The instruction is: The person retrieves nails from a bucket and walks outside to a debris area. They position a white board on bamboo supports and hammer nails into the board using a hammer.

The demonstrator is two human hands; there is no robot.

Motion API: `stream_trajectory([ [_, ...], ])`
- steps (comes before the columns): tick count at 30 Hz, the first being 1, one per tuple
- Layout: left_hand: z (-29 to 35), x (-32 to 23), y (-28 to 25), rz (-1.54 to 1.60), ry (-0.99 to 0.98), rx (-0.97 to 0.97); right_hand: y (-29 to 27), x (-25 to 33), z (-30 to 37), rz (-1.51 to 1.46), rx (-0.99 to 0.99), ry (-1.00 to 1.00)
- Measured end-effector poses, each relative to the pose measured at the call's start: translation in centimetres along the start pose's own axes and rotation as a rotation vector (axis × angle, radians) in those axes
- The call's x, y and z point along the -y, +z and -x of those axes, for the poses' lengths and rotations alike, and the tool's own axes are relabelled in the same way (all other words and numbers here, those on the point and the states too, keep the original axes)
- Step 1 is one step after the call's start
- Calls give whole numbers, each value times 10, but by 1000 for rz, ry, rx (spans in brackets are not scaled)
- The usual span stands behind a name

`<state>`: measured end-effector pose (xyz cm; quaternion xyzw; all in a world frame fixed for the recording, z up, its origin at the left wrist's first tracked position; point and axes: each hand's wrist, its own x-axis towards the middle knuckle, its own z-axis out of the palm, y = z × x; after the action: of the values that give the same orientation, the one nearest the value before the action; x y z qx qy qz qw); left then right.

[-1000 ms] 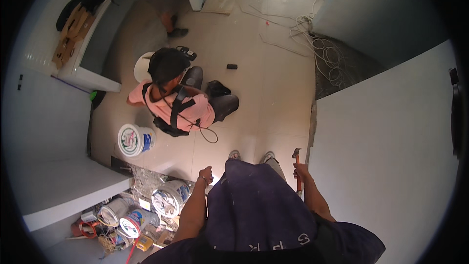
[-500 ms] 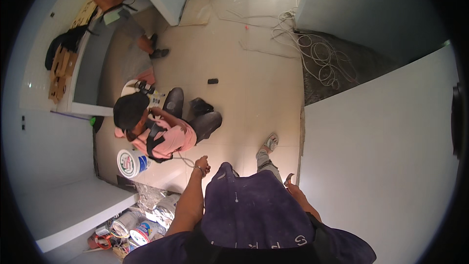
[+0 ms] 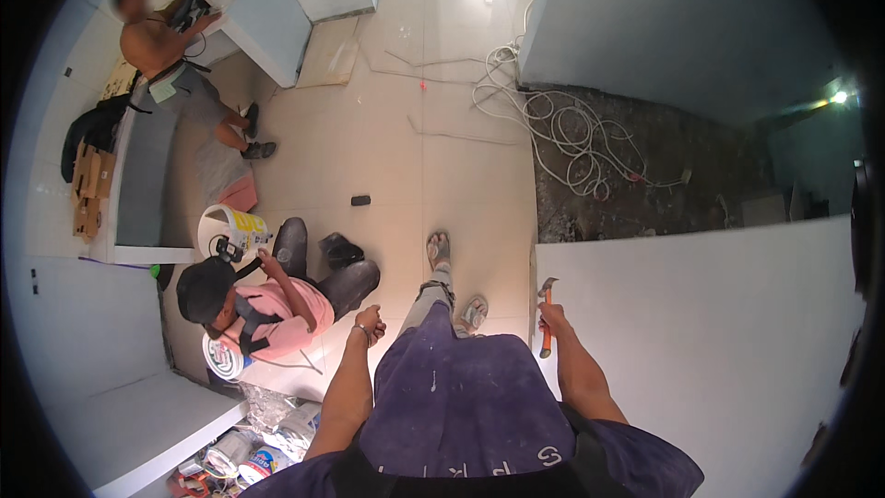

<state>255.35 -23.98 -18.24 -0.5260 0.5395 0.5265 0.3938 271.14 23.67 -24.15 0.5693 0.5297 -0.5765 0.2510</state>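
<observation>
My right hand [image 3: 551, 318] is closed around the handle of a claw hammer [image 3: 548, 293]. The hammer's head points away from me, and its orange handle shows above and below my fist, beside the edge of a pale wall. On the other side of my body, my left hand [image 3: 370, 324] hangs with curled fingers; whatever may be inside them is hidden. It is nearest to a seated co-worker's dark-trousered knee [image 3: 355, 288], apart from it.
A seated co-worker in a pink shirt [image 3: 286, 318] is at left, by a bucket [image 3: 223, 356]. Another person [image 3: 152, 44] works at a counter. Coiled cable [image 3: 576, 143] lies ahead on the right, partly over rough dark ground. A small black object [image 3: 360, 200] rests on the tiles [image 3: 442, 166].
I have stepped forward, and both of my feet now show. The hammer, mostly hidden before, is in full view in my right hand. The seated co-worker's arm has shifted toward the white bucket.
</observation>
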Motion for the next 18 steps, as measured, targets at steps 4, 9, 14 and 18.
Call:
stream_trajectory([
  [4,-49,-14,32,19,-63,134,30,72,-26,73,50,52],
  [9,-146,-74,63,-83,126,209,58,157,-42,151,120,56],
  [14,-116,-227,94,281,-12,275,74,290,-52,378,171,64],
  [18,-66,-377,134,-47,79,86,79,377,-88,374,79,78],
])
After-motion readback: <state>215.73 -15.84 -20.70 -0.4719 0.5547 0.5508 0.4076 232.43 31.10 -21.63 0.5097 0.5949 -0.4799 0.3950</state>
